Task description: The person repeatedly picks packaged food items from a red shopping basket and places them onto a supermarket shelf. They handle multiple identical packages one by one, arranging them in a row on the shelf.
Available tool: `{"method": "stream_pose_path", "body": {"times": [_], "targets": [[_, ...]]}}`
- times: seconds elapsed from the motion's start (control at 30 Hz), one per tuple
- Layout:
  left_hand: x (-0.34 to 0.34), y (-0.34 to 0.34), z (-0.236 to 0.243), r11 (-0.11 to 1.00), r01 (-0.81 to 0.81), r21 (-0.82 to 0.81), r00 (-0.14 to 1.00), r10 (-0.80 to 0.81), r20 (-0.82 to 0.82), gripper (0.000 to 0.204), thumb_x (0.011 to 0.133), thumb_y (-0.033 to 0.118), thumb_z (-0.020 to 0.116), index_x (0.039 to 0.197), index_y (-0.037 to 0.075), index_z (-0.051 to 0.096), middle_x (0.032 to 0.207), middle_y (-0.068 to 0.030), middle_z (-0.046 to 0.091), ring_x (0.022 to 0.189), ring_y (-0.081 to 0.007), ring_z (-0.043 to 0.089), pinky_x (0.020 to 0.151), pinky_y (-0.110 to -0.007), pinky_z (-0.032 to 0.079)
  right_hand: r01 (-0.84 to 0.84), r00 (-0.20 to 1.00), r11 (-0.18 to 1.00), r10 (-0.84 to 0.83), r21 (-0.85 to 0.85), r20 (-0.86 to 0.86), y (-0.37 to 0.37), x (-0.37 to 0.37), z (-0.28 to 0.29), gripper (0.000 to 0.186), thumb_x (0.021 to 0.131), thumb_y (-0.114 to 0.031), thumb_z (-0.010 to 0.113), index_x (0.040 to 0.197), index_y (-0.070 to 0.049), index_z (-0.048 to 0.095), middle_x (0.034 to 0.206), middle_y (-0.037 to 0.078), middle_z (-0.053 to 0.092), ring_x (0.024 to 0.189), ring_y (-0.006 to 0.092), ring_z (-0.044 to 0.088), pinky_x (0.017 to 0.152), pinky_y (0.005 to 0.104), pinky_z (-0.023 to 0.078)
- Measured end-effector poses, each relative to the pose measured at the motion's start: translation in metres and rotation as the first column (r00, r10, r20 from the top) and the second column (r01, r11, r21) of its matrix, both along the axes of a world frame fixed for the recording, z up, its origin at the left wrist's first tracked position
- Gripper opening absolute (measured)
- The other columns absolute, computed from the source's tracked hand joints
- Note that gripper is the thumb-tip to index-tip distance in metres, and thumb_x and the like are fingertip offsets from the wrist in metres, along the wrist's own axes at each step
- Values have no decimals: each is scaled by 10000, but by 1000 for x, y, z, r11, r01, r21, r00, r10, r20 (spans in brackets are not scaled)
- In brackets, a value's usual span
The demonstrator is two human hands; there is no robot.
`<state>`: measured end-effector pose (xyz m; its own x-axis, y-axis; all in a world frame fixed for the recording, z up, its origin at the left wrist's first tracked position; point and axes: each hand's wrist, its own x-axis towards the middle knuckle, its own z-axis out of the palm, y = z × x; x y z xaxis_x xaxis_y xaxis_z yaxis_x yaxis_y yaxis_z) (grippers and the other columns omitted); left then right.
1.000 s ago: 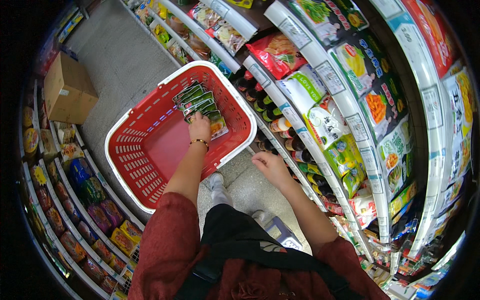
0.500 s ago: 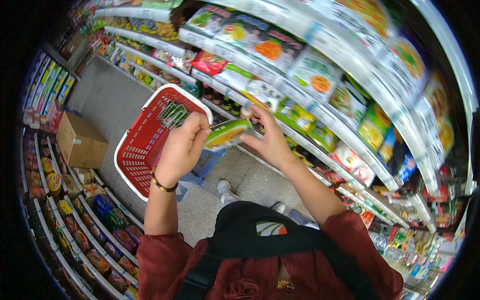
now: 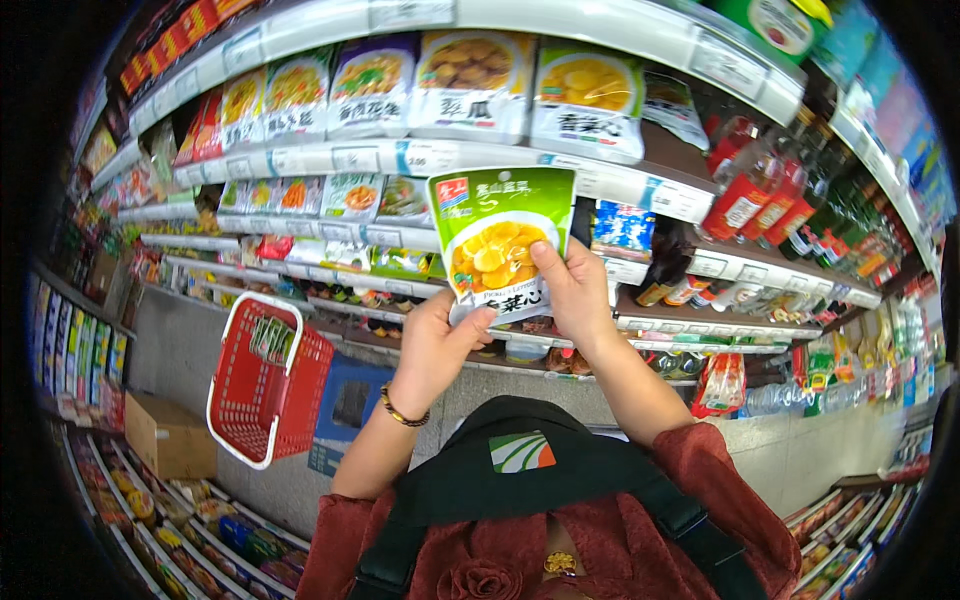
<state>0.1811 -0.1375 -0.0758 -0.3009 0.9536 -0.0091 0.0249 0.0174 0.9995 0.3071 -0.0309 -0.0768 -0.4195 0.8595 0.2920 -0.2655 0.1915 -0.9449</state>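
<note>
A green and white pouch of pickled vegetables (image 3: 500,245), with yellow slices pictured on its front, is held up before the shelf. My left hand (image 3: 440,342) pinches its lower left corner, thumb in front and fingers behind. At the lower right edge my right hand (image 3: 578,285) grips it, thumb pressed on the printed bowl. Behind the pouch, similar upright pouches (image 3: 585,95) line a white-edged shelf (image 3: 340,160), one of them with the same yellow picture.
A red shopping basket (image 3: 290,400) with a white rim and several small green packets stands at left, beside a blue plastic stool (image 3: 350,400). Further left is a cardboard box (image 3: 170,435). Red-labelled bottles (image 3: 750,205) fill the shelf at right.
My view has turned toward the shelf on the right. The pouch has risen from near the basket and now faces me upright, with both hands on its lower part.
</note>
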Motion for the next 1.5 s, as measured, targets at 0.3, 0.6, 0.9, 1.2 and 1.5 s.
{"method": "stream_pose_path", "body": {"times": [0.3, 0.6, 0.9, 1.2, 1.5], "targets": [[30, 43, 28, 870, 338, 359, 849, -447, 283, 137, 824, 59, 503, 920, -39, 510, 798, -108, 600, 662, -153, 605, 604, -257, 512, -127, 929, 901, -38, -414, -369, 15, 53, 51, 273, 875, -231, 437, 983, 13, 497, 875, 81, 584, 739, 134, 580, 632, 262, 489], [9, 83, 44, 920, 282, 272, 924, -337, 180, 172, 844, 125, 469, 919, -26, 502, 762, -114, 598, 571, -154, 584, 487, -236, 488, -149, 977, 962, 178, -230, 115, 34, 67, 76, 260, 756, 41, 540, 999, 0, 458, 776, 69, 573, 546, 102, 529, 506, 219, 476], [13, 145, 99, 930, 93, 356, 996, -81, -47, 199, 825, 161, 475, 861, -30, 518, 687, -137, 599, 475, -166, 566, 444, -248, 434, 36, 919, 945, -159, 324, 360, 105, 65, 109, 295, 705, -37, 619, 962, 36, 495, 822, 89, 593, 679, 133, 545, 661, 250, 434], [24, 166, 85, 784, -53, 618, 334, 597, -729, 326, 741, 110, 556, 1033, 39, 429, 796, -135, 562, 736, -322, 547, 610, -371, 443, 103, 715, 871, -400, 480, 573, 127, 61, 109, 258, 709, -119, 625, 887, 49, 543, 762, 91, 599, 658, 111, 536, 614, 245, 429], [34, 151, 64, 747, 340, 571, 214, 530, -821, 333, 686, 107, 596, 1009, 52, 534, 940, -100, 481, 853, -268, 486, 773, -348, 408, 10, 581, 863, -416, 505, 699, 127, 62, 107, 281, 682, -241, 629, 828, -5, 584, 739, 172, 594, 685, 284, 580, 636, 337, 441]]}}
